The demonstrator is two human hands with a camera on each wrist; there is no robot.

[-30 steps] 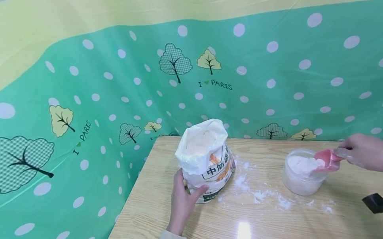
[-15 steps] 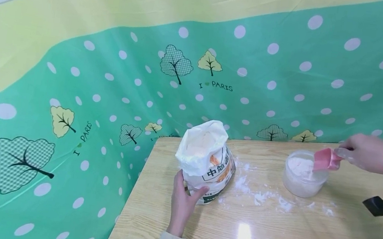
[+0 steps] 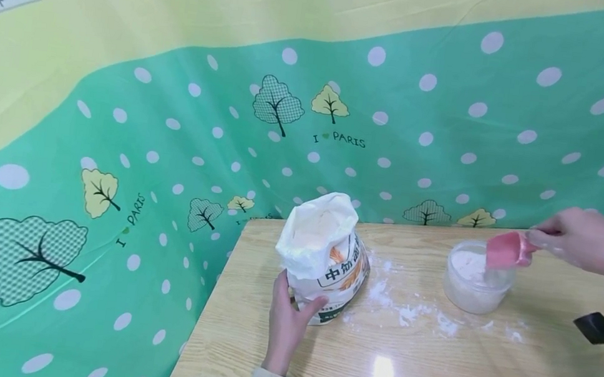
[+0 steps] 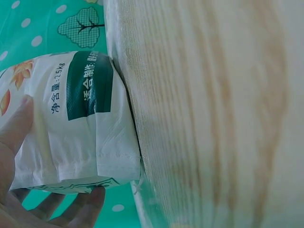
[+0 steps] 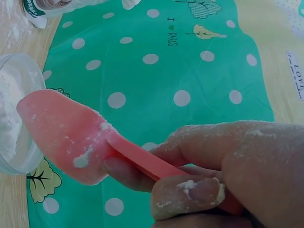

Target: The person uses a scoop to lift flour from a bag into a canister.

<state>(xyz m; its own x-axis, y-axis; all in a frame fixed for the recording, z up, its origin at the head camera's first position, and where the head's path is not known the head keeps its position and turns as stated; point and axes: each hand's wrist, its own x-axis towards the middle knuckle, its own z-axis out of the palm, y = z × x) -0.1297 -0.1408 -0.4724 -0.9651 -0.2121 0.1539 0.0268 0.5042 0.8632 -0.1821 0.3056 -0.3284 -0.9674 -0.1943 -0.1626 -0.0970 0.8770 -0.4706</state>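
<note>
An opened white flour bag (image 3: 345,275) with printed lettering stands on the table at the centre, its top rolled back and white flour inside. My left hand (image 3: 288,325) grips its lower part, the thumb (image 4: 19,121) on the front and the fingers round the side. To the right, a clear round tub (image 3: 472,297) contains flour. My right hand (image 3: 584,239) holds a pink scoop (image 3: 505,251) by its handle, and the scoop's bowl tilts down over the tub. In the right wrist view, flour clings to the scoop's underside and to the fingers (image 5: 187,192).
Spilled flour (image 3: 408,311) streaks the wooden table (image 3: 443,375) between bag and tub. Behind and to the left hangs a green and yellow cloth (image 3: 390,111) with dots and trees, close to the table's back edge. A strip of light reflects in front.
The scoop has turned over from lying tilted with flour at its mouth to facing down, and has shifted slightly left. The left hand and bag have stayed in place.
</note>
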